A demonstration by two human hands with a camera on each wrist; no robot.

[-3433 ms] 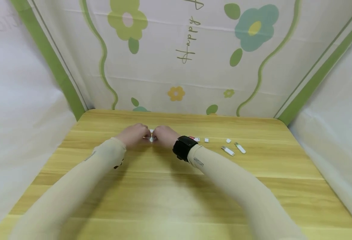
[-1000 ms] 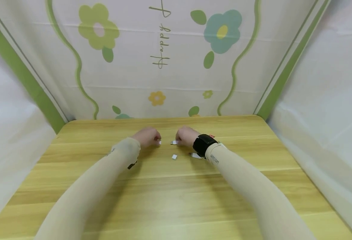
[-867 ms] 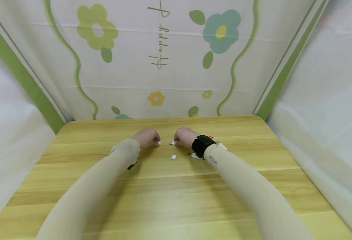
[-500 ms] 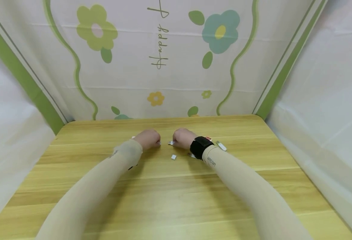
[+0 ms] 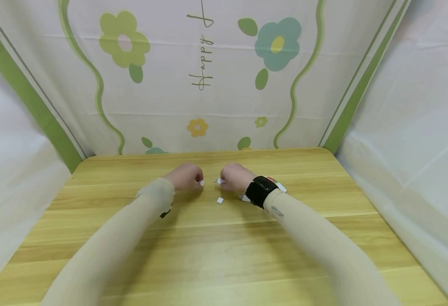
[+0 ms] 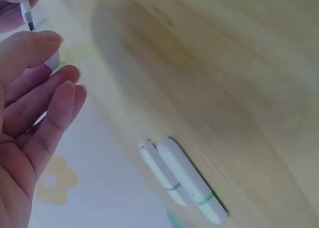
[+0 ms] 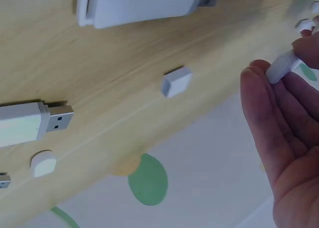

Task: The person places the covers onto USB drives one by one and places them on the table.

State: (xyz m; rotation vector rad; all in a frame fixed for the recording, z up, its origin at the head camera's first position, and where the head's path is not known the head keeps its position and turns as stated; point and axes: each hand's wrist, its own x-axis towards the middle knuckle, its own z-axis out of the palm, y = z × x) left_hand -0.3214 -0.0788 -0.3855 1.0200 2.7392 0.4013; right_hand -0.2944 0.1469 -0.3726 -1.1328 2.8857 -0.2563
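In the head view my left hand (image 5: 185,176) pinches a small white cap (image 5: 201,182) at thumb and fingertips. Opposite it, a short gap away, my right hand (image 5: 236,177) grips a white USB stick (image 5: 219,181), its metal plug pointing left at the cap. The right wrist view shows the rear of this USB stick (image 7: 281,67) between thumb and fingers. On the table in front of the hands lies a loose white cap (image 5: 220,200). Beside my right wrist is an uncapped USB stick (image 5: 244,198), partly hidden by the hand.
Two capped white USB sticks, one with a green band (image 6: 192,180), lie side by side near my left hand. Another stick (image 5: 281,187) and a red-marked item (image 5: 271,179) sit behind the right wristband. A rounded cap (image 7: 44,163) shows in the right wrist view. A flowered curtain (image 5: 224,85) hangs behind the table.
Earlier both hands met further left over small white pieces; now they are apart, each with its own piece. In the last second they have hardly moved; the head view has shifted slightly.
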